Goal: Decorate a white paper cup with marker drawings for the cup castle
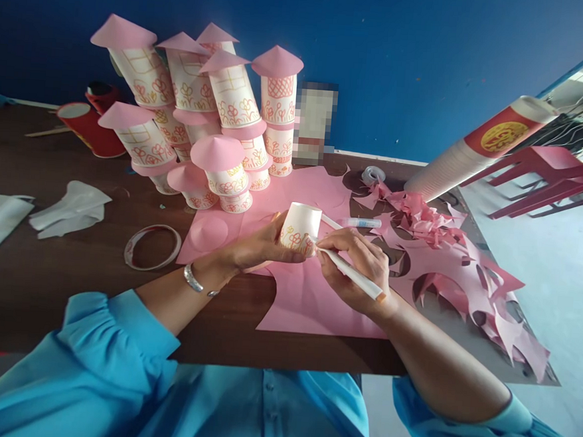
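Roofed towers [236, 98] stand decorated, upper left. Centre: left fingers [293, 256] grip a part-drawn, roofless cup [303, 219]; right fingers [353, 245] hold a marker [356, 275].

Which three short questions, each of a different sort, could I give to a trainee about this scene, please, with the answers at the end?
1. Multiple choice: Where is the tip of the white pen in the right hand?
A. At the roll of tape
B. At the small cup in the left hand
C. Against the blue wall

2. True or false: The silver bracelet is on the right wrist.

3. Fill in the blank: The cone tops on the stacked cups are coloured ____.

Key: 1. B; 2. False; 3. pink
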Available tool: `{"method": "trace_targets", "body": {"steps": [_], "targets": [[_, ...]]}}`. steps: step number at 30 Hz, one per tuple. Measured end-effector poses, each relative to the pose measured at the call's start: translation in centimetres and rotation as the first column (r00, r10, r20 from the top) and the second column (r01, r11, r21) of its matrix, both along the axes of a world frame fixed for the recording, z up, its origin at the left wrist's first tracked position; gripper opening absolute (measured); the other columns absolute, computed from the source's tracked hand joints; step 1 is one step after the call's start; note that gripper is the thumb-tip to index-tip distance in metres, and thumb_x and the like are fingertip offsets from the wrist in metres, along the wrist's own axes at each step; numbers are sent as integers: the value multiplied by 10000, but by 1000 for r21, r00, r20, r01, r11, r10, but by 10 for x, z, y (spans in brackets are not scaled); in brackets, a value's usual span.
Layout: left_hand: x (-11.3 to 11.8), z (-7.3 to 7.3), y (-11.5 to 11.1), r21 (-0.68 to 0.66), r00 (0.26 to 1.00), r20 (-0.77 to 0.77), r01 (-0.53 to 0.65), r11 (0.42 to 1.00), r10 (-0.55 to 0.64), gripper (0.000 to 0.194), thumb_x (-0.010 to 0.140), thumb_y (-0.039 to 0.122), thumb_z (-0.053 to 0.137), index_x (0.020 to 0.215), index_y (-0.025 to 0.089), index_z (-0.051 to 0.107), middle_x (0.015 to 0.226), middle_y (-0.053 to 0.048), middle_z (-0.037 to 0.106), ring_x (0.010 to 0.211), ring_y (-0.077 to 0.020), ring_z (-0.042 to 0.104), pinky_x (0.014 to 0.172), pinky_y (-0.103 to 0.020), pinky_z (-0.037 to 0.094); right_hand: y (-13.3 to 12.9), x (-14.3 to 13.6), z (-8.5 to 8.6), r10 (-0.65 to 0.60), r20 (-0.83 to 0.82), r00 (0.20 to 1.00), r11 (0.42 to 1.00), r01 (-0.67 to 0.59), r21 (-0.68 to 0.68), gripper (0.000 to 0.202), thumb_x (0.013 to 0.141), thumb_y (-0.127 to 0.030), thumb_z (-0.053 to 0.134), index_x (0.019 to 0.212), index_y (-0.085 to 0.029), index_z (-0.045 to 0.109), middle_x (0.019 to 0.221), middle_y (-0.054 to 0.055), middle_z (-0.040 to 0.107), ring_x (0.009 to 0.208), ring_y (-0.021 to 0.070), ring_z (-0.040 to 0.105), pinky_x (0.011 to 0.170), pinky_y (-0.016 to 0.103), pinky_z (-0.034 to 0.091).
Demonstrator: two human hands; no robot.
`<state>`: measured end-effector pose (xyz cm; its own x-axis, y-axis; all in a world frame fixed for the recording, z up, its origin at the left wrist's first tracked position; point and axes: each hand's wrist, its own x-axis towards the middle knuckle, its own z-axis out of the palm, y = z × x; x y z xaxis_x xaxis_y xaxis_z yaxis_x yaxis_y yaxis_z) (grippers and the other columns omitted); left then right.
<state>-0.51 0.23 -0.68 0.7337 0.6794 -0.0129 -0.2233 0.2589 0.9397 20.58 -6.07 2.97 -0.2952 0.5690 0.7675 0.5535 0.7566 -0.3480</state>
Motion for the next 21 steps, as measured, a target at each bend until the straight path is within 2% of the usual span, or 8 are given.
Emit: {"method": "trace_targets", "body": {"steps": [7,14,21], "targets": [[0,0,0,4,999,-35,-15,1000,15,777,786,405,979,1436,252,581,1037,-19,641,959,-195,602,848,-330,492,-1,-1,1,-21,15,1000,1000,21,13,229,970,-58,671,1044,-274,651,874,-19,785,735,159,768,713,284,647],[-1,2,0,32,998,-59,-11,999,13,817,796,424,962,1487,270,554,1088,-37,644,1026,-233,614,878,-366,506,-1,1,1,-3,14,1000,1000,3,24,209,988,-82,662,1067,-275,647,898,-9,798,744,165,782,699,307,660],[-1,0,1,84,997,-71,-19,996,25,719,793,462,961,1382,250,605,1074,-40,669,1001,-230,634,858,-362,521,-1,0,2,14,25,1000,1000,-14,11,250,960,-57,672,1076,-278,660,894,-18,803,750,163,787,725,294,659]]}}
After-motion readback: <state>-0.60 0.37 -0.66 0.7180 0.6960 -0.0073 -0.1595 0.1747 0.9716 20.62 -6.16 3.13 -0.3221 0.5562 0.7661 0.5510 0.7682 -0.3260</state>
